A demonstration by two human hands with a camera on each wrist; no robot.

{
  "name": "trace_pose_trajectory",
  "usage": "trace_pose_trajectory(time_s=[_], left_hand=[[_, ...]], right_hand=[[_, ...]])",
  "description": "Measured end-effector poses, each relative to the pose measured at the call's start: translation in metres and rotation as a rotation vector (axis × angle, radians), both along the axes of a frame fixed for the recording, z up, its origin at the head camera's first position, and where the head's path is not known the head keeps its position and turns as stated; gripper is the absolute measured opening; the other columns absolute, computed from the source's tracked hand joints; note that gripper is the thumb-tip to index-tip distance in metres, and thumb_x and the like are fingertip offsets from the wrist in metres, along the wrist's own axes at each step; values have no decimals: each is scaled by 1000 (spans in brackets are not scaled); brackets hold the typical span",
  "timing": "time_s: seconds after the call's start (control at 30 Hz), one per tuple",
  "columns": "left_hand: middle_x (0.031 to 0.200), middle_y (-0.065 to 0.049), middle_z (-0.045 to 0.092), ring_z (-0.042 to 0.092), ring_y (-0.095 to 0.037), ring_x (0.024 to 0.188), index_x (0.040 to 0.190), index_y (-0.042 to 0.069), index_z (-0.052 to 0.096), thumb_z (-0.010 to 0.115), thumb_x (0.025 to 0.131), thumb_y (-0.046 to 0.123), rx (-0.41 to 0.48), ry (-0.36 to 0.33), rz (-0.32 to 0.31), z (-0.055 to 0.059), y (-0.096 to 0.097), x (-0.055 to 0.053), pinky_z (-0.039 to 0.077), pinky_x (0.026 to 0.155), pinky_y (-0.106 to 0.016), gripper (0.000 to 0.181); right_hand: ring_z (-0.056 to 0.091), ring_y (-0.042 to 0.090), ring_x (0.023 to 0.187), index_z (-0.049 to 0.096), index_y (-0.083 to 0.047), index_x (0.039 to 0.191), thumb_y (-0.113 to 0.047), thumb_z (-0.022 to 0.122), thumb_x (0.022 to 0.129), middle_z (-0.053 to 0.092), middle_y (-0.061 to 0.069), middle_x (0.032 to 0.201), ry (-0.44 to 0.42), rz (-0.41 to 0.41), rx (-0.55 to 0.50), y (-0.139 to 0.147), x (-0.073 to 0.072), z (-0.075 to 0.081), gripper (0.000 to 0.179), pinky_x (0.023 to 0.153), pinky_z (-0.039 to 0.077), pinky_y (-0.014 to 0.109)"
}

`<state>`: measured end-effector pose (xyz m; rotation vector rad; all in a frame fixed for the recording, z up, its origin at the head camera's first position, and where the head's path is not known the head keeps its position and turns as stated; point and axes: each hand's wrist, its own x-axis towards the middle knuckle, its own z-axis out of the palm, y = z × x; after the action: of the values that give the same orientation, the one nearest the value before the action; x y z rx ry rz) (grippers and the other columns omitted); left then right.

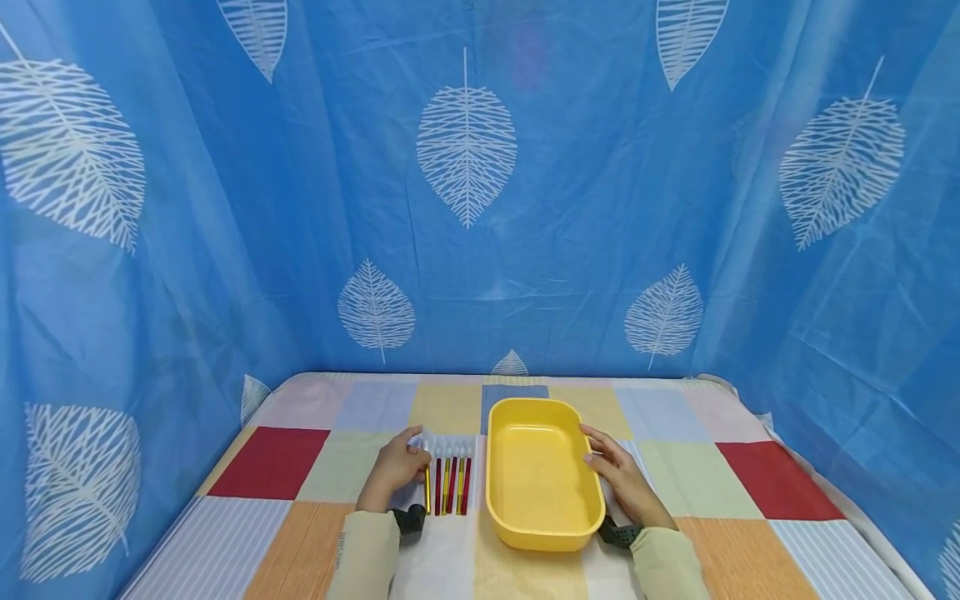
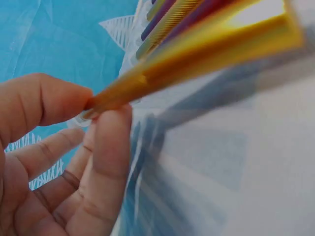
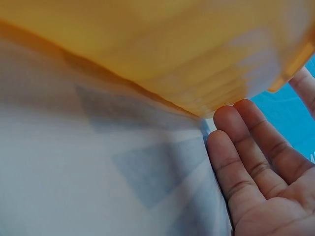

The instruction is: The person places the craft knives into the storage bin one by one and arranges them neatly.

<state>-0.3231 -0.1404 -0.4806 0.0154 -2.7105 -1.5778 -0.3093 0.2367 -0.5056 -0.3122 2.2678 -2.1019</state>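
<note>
My left hand [image 1: 397, 467] pinches a shiny gold tube [image 2: 197, 59] by its clear end, between thumb and index finger, while the other fingers stay loosely bent. To its right, several gold and dark red metallic tubes [image 1: 452, 483] lie side by side in a row, their clear ends pointing away from me. At the middle stands a yellow plastic basin [image 1: 540, 533] with nothing in it. My right hand [image 1: 622, 475] holds the right side of the basin, thumb on the rim and fingertips [image 3: 229, 120] against its outer wall.
A patchwork-patterned cloth [image 1: 510, 575] covers the table. Blue curtains [image 1: 570, 208] with white leaf prints hang behind and on both sides. Dark wrist devices [image 1: 411, 518] are worn on both wrists, below light sleeves [image 1: 363, 550].
</note>
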Motion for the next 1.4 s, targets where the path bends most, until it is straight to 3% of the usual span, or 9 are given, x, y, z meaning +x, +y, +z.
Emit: trace_pose_trajectory(time_s=[0.3, 0.7, 0.93, 1.13, 1.4], left_hand=[[99, -18, 67, 65, -17, 69, 150, -5, 37, 61, 95, 1, 177, 11, -31, 2, -6, -3, 59, 62, -33, 60], [101, -28, 65, 67, -19, 78, 152, -4, 33, 60, 96, -1, 366, 20, -80, 15, -4, 1, 61, 70, -35, 62], [108, -29, 64, 67, -18, 82, 155, 1, 31, 60, 98, 4, 381, 9, -89, 21, 0, 0, 61, 73, -32, 64], [112, -29, 63, 67, -18, 81, 155, 2, 32, 60, 98, 4, 393, 40, -113, 26, 3, 1, 60, 74, -34, 63], [105, -23, 64, 68, -20, 80, 154, 3, 34, 63, 97, 5, 395, 62, -127, 36, 12, 3, 61, 74, -35, 64]], right_hand=[[52, 37, 123, 39, -6, 152, -13, 56, 101, 41, 27, 146, -5, -5, 3, -1, 0, 1, 54, 91, 53, 26], [56, 30, 120, 38, -6, 152, -15, 57, 101, 41, 27, 146, 1, -9, 8, -2, -2, 0, 56, 91, 53, 26], [55, 29, 119, 39, -8, 152, -15, 57, 101, 42, 26, 145, 5, -21, 16, -3, -2, 0, 55, 91, 53, 25], [54, 33, 122, 38, -8, 153, -15, 56, 102, 41, 26, 147, 2, -21, 8, -3, -1, 1, 55, 92, 53, 26], [55, 30, 119, 39, -7, 152, -14, 56, 101, 42, 26, 145, 2, -19, 8, -4, -3, -1, 54, 91, 53, 25]])
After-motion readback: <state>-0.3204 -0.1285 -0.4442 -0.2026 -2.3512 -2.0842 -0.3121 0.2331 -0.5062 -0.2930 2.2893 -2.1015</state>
